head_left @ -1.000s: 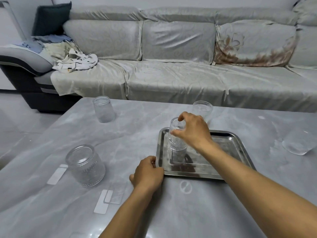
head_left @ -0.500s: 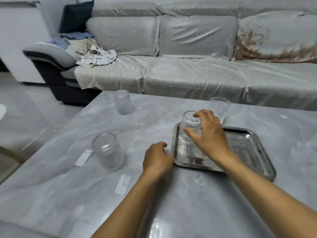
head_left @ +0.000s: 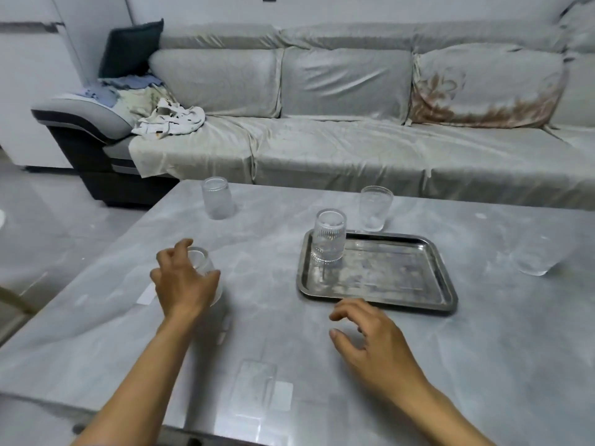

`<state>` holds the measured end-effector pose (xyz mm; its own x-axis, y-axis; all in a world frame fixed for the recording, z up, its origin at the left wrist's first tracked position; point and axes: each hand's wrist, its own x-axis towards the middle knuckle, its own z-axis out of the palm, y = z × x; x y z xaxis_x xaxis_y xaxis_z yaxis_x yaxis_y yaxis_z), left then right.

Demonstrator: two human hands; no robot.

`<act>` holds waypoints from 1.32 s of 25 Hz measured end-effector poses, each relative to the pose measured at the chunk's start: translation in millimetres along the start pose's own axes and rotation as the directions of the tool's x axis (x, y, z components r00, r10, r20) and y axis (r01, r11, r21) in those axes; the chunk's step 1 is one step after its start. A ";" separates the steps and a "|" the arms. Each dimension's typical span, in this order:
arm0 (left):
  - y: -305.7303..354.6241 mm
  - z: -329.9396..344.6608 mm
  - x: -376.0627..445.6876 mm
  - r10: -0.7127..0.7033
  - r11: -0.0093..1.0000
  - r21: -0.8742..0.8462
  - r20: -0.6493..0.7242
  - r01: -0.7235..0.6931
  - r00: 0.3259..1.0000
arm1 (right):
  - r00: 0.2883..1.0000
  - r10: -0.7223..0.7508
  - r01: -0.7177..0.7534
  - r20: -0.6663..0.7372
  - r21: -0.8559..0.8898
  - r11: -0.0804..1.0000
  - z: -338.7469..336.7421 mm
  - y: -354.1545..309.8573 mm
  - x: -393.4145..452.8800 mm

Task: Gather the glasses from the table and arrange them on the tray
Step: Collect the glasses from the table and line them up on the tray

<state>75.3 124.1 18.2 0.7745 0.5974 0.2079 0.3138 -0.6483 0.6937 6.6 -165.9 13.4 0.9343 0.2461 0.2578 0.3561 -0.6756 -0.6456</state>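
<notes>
A steel tray [head_left: 391, 273] lies on the grey marble table [head_left: 502, 355]. One ribbed glass [head_left: 329, 235] stands upside down in the tray's far left corner. My left hand [head_left: 184, 280] wraps around another upturned glass [head_left: 203, 264] on the table, left of the tray; most of that glass is hidden by my fingers. My right hand [head_left: 370, 338] hovers open just in front of the tray's near edge, holding nothing. Further glasses stand behind the tray [head_left: 375, 208], at the far left [head_left: 218, 202] and at the right [head_left: 535, 259].
A grey sofa [head_left: 338, 146] runs along the far side of the table, with crumpled clothes [head_left: 169, 119] at its left end. Clear tape patches [head_left: 257, 389] stick to the near table surface. The table's left edge drops to a tiled floor [head_left: 48, 226].
My right hand let go of the glass on the tray and drew back toward me. My left hand left the tray's edge and moved left onto the near-left glass.
</notes>
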 end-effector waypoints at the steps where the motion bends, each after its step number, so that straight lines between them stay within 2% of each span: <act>1: 9.4 -2.1 -2.5 0.027 1.000 -0.008 -0.025 -0.027 0.999 | 0.999 0.031 -0.031 -0.012 0.021 0.999 -4.2 -0.7 4.2; 3: 39.6 -3.3 -13.2 0.180 0.979 -0.093 -0.042 -0.183 0.983 | 0.996 0.064 -0.059 -0.054 0.087 0.994 -8.8 -3.6 18.6; 5: 78.4 -1.7 -38.3 0.390 0.883 -0.288 0.009 -0.371 0.921 | 0.999 0.041 -0.039 -0.009 0.169 0.985 -10.1 -7.8 35.2; 6: 96.8 2.9 -54.8 0.479 0.815 -0.399 0.055 -0.420 0.876 | 0.999 0.025 -0.029 0.025 0.201 0.979 -11.8 -7.2 43.3; 8: 124.0 17.7 -83.8 0.615 0.704 -0.536 0.133 -0.466 0.777 | 1.000 0.015 -0.017 0.011 0.202 0.979 -20.5 0.7 57.2; 10: 136.2 33.9 -95.5 0.688 0.636 -0.625 0.194 -0.452 0.699 | 0.996 0.057 -0.044 -0.075 0.173 0.984 -31.8 13.7 65.4; 11: 136.1 40.0 -91.6 0.683 0.625 -0.684 0.247 -0.376 0.687 | 0.988 0.093 -0.072 -0.124 0.162 0.984 -35.9 21.9 67.4; 12: 132.0 46.8 -84.1 0.638 0.632 -0.733 0.307 -0.252 0.706 | 0.972 0.148 -0.119 -0.180 0.163 0.979 -38.5 31.5 69.5; 13: 124.3 54.3 -75.0 0.541 0.674 -0.726 0.356 -0.140 0.762 | 0.949 0.215 -0.175 -0.233 0.181 0.968 -40.5 42.6 73.1; 14: 114.0 62.5 -65.2 0.386 0.759 -0.649 0.393 -0.046 0.835 | 0.921 0.277 -0.221 -0.274 0.216 0.951 -41.6 54.9 78.7; 15: 102.5 70.4 -56.7 0.214 0.881 -0.472 0.421 0.012 0.882 | 0.896 0.323 -0.252 -0.303 0.251 0.935 -42.4 67.8 86.4; 16: 91.0 77.8 -52.4 0.082 0.959 -0.277 0.455 0.054 0.887 | 0.879 0.354 -0.271 -0.318 0.277 0.922 -42.4 80.5 95.0; 17: 82.5 85.2 -50.9 0.020 0.989 -0.136 0.496 0.055 0.868 | 0.871 0.375 -0.286 -0.318 0.292 0.913 -41.7 92.1 104.5; 18: 77.8 91.0 -51.2 0.003 0.997 -0.065 0.539 0.038 0.843 | 0.868 0.393 -0.302 -0.304 0.304 0.904 -39.0 101.1 113.6; 20: 75.5 98.1 -53.1 0.037 0.999 -0.043 0.574 -0.014 0.818 | 0.867 0.418 -0.335 -0.272 0.304 0.892 -30.3 113.7 128.9; 25: 70.3 106.2 -46.6 0.042 0.997 -0.077 0.548 0.001 0.836 | 0.848 0.467 -0.397 -0.251 0.283 0.873 -1.7 130.2 148.9; 29: 64.2 112.6 -43.6 0.072 0.995 -0.098 0.543 -0.022 0.837 | 0.839 0.454 -0.408 -0.299 0.204 0.890 8.8 134.8 150.5; 33: 60.7 110.6 -39.6 0.089 0.991 -0.137 0.592 -0.009 0.801 | 0.836 0.471 -0.435 -0.281 0.182 0.882 12.7 134.9 151.9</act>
<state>124.4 8.8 -24.2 0.9734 0.1419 -0.1800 0.2292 -0.5829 0.7796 196.8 -210.8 -43.7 0.9447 -0.3074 0.1139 -0.0896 -0.5763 -0.8123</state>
